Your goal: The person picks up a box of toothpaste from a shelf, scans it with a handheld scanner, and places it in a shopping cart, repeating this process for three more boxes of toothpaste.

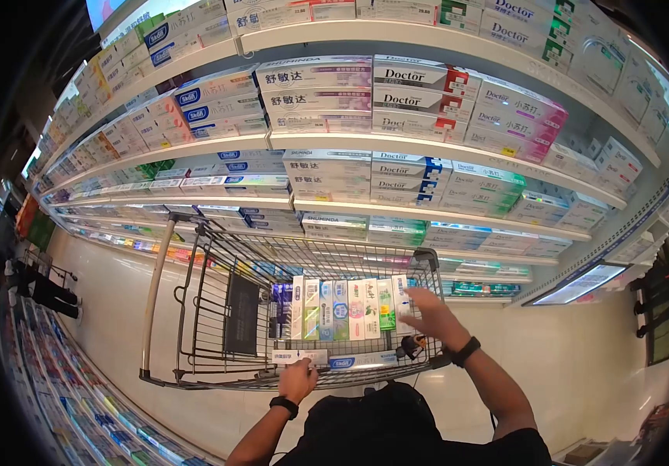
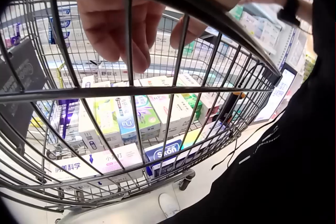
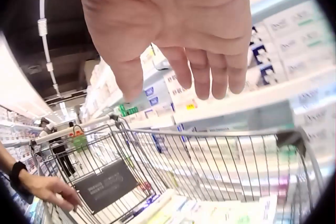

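A wire shopping cart [image 1: 242,314] stands before me, holding a row of upright toothpaste boxes [image 1: 340,311]. Along its near side lie a white toothpaste box [image 1: 299,356] and a blue-and-white Skon box [image 1: 364,362]. My left hand [image 1: 297,380] is at the near rim, beside the white box in the head view. In the left wrist view its fingers [image 2: 118,29] hang loosely bent over the boxes, with nothing between them. My right hand [image 1: 431,317] hovers above the cart's right end, near the row's last box. The right wrist view shows its palm bare and its fingers [image 3: 201,74] extended.
Shelves [image 1: 326,140] stacked with toothpaste boxes curve round beyond the cart. Another stocked display [image 1: 78,388] runs along the left. A small dark item [image 1: 410,346] sits in the cart's near right corner. Someone in dark clothing [image 1: 39,287] is down the aisle at left.
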`<state>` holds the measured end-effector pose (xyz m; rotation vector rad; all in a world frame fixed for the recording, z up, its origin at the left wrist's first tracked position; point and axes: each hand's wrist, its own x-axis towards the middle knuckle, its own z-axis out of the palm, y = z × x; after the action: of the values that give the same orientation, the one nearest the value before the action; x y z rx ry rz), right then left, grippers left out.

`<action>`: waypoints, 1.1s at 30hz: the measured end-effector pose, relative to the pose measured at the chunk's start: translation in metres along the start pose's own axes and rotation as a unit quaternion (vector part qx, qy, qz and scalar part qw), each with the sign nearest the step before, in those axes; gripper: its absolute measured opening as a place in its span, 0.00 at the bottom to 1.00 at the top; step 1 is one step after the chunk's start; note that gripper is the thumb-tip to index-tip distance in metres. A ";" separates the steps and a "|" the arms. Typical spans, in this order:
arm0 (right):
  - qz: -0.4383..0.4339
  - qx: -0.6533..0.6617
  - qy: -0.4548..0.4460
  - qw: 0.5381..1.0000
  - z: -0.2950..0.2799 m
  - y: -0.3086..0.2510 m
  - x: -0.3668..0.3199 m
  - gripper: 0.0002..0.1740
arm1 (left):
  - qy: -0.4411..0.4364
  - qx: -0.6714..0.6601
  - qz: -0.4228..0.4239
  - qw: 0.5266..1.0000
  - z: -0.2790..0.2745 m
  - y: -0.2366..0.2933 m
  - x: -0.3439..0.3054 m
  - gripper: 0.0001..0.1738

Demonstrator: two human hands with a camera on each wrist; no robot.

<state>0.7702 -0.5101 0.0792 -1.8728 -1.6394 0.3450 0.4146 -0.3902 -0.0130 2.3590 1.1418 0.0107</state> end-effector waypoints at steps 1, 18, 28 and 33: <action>-0.011 -0.010 0.009 1.000 -0.012 -0.001 0.036 0.35 | 0.007 -0.001 0.002 1.000 -0.001 0.002 0.000 0.18; -0.031 -0.233 -0.023 0.972 -0.015 0.027 0.365 0.27 | 0.079 -0.004 -0.045 0.996 0.005 0.003 -0.001 0.17; 0.025 -0.175 -0.072 0.982 -0.018 0.022 0.380 0.23 | 0.083 0.004 -0.046 0.995 0.005 0.005 -0.002 0.18; -0.121 -0.184 0.044 0.975 -0.009 0.003 0.359 0.23 | 0.041 0.002 -0.056 0.998 -0.003 0.010 -0.001 0.18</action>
<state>0.8484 -0.1676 0.1555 -1.8819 -1.9430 -0.1539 0.4203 -0.3943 -0.0058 2.3145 1.3128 0.0674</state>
